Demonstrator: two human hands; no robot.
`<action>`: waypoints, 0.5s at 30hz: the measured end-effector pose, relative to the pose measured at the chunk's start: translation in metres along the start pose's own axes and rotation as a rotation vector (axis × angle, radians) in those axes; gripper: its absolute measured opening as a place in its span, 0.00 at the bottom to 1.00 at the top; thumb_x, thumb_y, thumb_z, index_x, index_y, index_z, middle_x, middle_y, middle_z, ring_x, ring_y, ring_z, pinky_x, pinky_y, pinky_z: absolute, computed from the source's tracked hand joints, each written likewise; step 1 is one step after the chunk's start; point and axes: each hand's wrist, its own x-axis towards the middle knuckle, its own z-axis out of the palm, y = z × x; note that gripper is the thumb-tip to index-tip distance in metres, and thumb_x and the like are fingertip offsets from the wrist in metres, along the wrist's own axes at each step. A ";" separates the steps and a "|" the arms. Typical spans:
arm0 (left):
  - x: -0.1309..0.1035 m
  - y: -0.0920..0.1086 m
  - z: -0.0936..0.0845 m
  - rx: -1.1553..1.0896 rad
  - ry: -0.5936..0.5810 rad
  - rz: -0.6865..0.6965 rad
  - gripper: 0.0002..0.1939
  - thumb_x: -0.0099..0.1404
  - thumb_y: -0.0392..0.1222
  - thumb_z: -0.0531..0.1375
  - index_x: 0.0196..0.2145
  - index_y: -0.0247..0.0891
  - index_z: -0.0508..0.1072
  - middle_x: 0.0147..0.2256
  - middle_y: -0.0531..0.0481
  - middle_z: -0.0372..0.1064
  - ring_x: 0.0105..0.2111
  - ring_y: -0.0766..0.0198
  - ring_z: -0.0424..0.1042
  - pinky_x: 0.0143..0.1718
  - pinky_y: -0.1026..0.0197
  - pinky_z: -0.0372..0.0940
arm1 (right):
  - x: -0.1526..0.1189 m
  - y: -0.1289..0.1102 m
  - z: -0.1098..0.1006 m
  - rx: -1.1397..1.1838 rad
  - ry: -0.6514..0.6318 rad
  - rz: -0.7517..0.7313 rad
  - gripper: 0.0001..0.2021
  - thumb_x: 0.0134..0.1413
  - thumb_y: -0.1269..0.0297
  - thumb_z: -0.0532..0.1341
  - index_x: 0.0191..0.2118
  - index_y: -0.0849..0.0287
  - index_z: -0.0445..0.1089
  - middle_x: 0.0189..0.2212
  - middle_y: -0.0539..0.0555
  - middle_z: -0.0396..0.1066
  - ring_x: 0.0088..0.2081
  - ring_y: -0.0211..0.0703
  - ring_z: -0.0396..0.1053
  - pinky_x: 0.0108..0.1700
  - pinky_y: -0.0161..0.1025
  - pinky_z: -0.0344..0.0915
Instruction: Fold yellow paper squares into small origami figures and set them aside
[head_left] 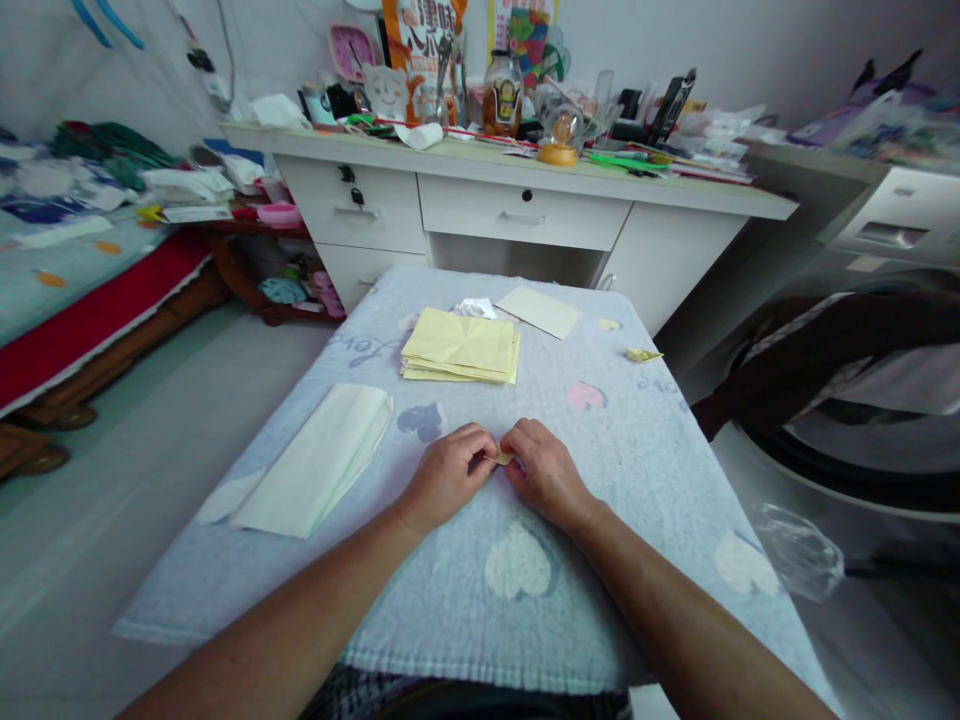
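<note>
Near the middle of the cloth-covered table, my left hand (455, 468) and my right hand (546, 470) meet with fingertips pinched. Between them shows a small folded piece of yellow paper (501, 458), mostly hidden by the fingers. Just beyond the hands lies a stack of yellow paper sheets (461, 345) with crease lines on top. Left of my left hand rests a long folded bundle of pale green paper (319, 460). A small folded yellow paper piece (643, 355) sits alone toward the table's right edge.
A pale sheet (540, 311) and crumpled white paper (475, 308) lie at the table's far end. Behind stands a white desk (525, 215) crowded with jars and packets. A bed (90, 280) is on the left, a washing machine (885, 400) on the right.
</note>
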 end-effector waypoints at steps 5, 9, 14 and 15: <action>-0.003 -0.003 -0.001 0.181 -0.075 0.080 0.05 0.61 0.31 0.58 0.28 0.38 0.68 0.30 0.51 0.69 0.34 0.62 0.65 0.37 0.59 0.58 | 0.000 0.001 -0.003 0.009 -0.108 -0.024 0.11 0.45 0.81 0.56 0.33 0.58 0.66 0.32 0.51 0.65 0.38 0.42 0.61 0.42 0.37 0.57; -0.005 -0.003 -0.003 0.217 -0.113 0.085 0.05 0.61 0.31 0.58 0.30 0.39 0.70 0.32 0.50 0.70 0.34 0.61 0.66 0.37 0.59 0.59 | -0.002 0.001 -0.011 0.059 -0.152 -0.046 0.12 0.45 0.80 0.58 0.35 0.59 0.67 0.32 0.51 0.66 0.38 0.42 0.61 0.42 0.38 0.56; -0.006 -0.003 -0.003 0.209 -0.117 0.090 0.03 0.61 0.34 0.59 0.32 0.40 0.71 0.33 0.50 0.71 0.36 0.60 0.67 0.38 0.58 0.59 | -0.004 0.005 -0.012 0.113 -0.139 -0.056 0.08 0.49 0.77 0.61 0.35 0.58 0.68 0.33 0.52 0.67 0.39 0.42 0.62 0.42 0.38 0.56; -0.006 -0.003 -0.003 0.204 -0.116 0.096 0.03 0.62 0.35 0.59 0.32 0.40 0.72 0.34 0.49 0.71 0.36 0.60 0.67 0.38 0.58 0.59 | -0.005 0.005 -0.012 0.113 -0.137 -0.066 0.07 0.50 0.77 0.61 0.35 0.58 0.69 0.33 0.52 0.67 0.39 0.42 0.62 0.42 0.39 0.56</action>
